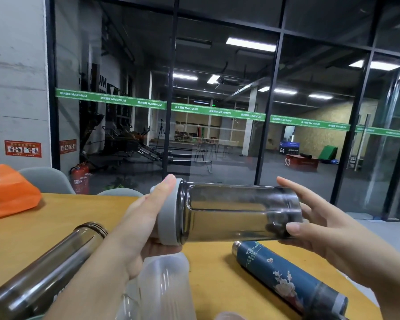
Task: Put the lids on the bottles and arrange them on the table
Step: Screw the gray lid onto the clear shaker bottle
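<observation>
A smoky clear bottle (236, 212) is held sideways above the yellow table (56, 218). Its grey lid (170, 213) sits on its left end. My left hand (139, 227) grips that lid, thumb over the top. My right hand (319, 227) holds the bottle's base end, thumb in front and fingers spread behind. On the table lie a dark smoky bottle (44, 271) with its threaded mouth bare, a blue flowered flask (286, 278) with a grey end, and a frosted white bottle (164, 285) under my left wrist.
An orange bag (7, 190) sits at the table's far left. Grey chair backs (46, 179) stand behind the table. A glass wall (217, 112) lies beyond, with a red fire extinguisher (80, 179) at its foot.
</observation>
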`<move>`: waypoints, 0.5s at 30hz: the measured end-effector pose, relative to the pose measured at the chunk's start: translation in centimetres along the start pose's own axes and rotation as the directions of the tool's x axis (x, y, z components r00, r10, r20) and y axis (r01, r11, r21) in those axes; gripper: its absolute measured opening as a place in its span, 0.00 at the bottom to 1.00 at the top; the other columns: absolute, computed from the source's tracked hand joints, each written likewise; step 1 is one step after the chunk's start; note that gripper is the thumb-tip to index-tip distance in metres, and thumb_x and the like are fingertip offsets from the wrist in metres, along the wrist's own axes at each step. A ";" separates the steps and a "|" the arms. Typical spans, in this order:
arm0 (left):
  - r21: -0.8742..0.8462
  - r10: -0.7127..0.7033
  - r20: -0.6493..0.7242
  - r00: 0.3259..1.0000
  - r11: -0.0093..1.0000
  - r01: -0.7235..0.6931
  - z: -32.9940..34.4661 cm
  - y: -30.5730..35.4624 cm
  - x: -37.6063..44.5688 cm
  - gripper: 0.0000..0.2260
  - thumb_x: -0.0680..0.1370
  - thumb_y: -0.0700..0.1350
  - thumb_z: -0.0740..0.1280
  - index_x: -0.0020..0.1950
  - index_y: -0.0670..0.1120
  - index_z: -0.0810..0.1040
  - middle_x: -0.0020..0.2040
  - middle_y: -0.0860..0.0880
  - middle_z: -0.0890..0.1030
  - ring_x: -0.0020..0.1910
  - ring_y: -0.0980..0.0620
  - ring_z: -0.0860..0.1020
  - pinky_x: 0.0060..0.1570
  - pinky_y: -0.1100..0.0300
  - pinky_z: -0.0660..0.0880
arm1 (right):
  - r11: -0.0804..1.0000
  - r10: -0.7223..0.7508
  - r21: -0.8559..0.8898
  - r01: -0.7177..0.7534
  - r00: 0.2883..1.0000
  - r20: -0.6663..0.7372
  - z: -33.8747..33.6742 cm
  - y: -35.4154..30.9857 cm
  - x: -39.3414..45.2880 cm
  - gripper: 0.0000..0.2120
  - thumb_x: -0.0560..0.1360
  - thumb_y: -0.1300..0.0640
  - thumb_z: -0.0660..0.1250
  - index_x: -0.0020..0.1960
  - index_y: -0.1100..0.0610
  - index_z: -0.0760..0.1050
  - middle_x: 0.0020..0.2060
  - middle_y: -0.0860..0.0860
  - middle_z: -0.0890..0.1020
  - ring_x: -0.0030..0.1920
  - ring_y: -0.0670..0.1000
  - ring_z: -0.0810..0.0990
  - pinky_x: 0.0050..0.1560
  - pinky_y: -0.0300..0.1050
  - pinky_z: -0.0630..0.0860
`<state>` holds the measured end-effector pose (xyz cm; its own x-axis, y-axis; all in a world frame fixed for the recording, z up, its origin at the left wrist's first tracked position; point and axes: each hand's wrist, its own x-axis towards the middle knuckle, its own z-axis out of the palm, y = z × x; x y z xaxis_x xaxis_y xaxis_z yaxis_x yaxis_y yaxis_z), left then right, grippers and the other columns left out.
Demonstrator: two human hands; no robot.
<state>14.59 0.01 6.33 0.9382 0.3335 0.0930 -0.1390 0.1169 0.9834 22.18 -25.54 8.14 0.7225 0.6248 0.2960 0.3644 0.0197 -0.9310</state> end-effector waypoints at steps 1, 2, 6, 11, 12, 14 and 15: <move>0.001 0.003 -0.010 1.000 1.000 -0.003 0.0 0.0 0.0 0.28 0.63 0.67 0.65 0.51 0.47 0.82 0.37 0.46 0.84 0.36 0.48 0.81 0.41 0.50 0.82 | 1.000 -0.012 -0.018 0.012 1.000 -0.012 0.0 0.0 0.0 0.45 0.46 0.41 0.83 0.62 0.33 0.73 0.63 0.51 0.78 0.59 0.55 0.81 0.50 0.46 0.81; 0.000 0.006 -0.023 1.000 1.000 -0.006 0.0 0.0 0.0 0.27 0.65 0.67 0.65 0.51 0.47 0.82 0.38 0.46 0.84 0.37 0.47 0.81 0.42 0.49 0.82 | 0.999 -0.029 -0.040 0.027 0.998 -0.047 0.0 0.1 0.0 0.45 0.47 0.40 0.82 0.63 0.33 0.72 0.64 0.51 0.77 0.60 0.54 0.79 0.50 0.47 0.81; -0.020 -0.007 -0.046 0.999 1.000 0.006 0.1 -0.1 0.0 0.26 0.72 0.65 0.63 0.57 0.46 0.80 0.50 0.41 0.84 0.44 0.43 0.83 0.48 0.45 0.81 | 0.986 -0.099 -0.145 0.082 0.988 -0.117 0.5 -0.4 0.0 0.45 0.48 0.31 0.77 0.64 0.34 0.71 0.57 0.49 0.82 0.53 0.51 0.83 0.45 0.44 0.81; -0.028 -0.007 -0.036 0.999 1.000 0.006 0.3 0.0 -0.1 0.26 0.74 0.63 0.63 0.61 0.44 0.78 0.53 0.40 0.83 0.43 0.43 0.82 0.49 0.44 0.80 | 0.968 -0.056 -0.251 -0.010 0.966 -0.254 1.1 -0.7 -0.2 0.52 0.47 0.24 0.70 0.66 0.48 0.72 0.42 0.55 0.84 0.36 0.57 0.84 0.35 0.43 0.79; -0.025 -0.002 -0.036 0.999 1.000 0.001 0.4 0.0 -0.2 0.26 0.74 0.63 0.63 0.60 0.44 0.78 0.51 0.40 0.83 0.42 0.44 0.82 0.49 0.44 0.80 | 0.962 -0.044 -0.272 -0.033 0.960 -0.275 1.1 -0.8 -0.1 0.51 0.47 0.23 0.69 0.63 0.49 0.73 0.38 0.55 0.84 0.33 0.57 0.83 0.32 0.42 0.77; -0.019 0.004 -0.036 0.999 1.000 -0.005 0.5 0.1 -0.3 0.25 0.74 0.62 0.63 0.60 0.44 0.79 0.49 0.41 0.83 0.41 0.44 0.82 0.49 0.44 0.80 | 0.955 -0.015 -0.288 -0.071 0.958 -0.286 1.3 -1.1 -0.3 0.42 0.51 0.23 0.66 0.56 0.49 0.76 0.31 0.48 0.82 0.29 0.56 0.80 0.28 0.41 0.73; -0.016 0.006 -0.037 0.999 1.000 -0.006 0.6 0.2 -0.4 0.25 0.74 0.62 0.63 0.60 0.44 0.78 0.49 0.41 0.83 0.41 0.44 0.82 0.49 0.44 0.80 | 0.953 -0.002 -0.289 -0.093 0.950 -0.313 1.5 -1.2 -0.3 0.36 0.55 0.24 0.65 0.52 0.49 0.77 0.28 0.47 0.80 0.27 0.55 0.78 0.27 0.42 0.71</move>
<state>14.42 -0.66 6.59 0.9251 0.3683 0.0928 -0.1500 0.1300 0.9801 20.65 -24.63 8.81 0.8694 0.3492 0.3497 0.4497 -0.2655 -0.8528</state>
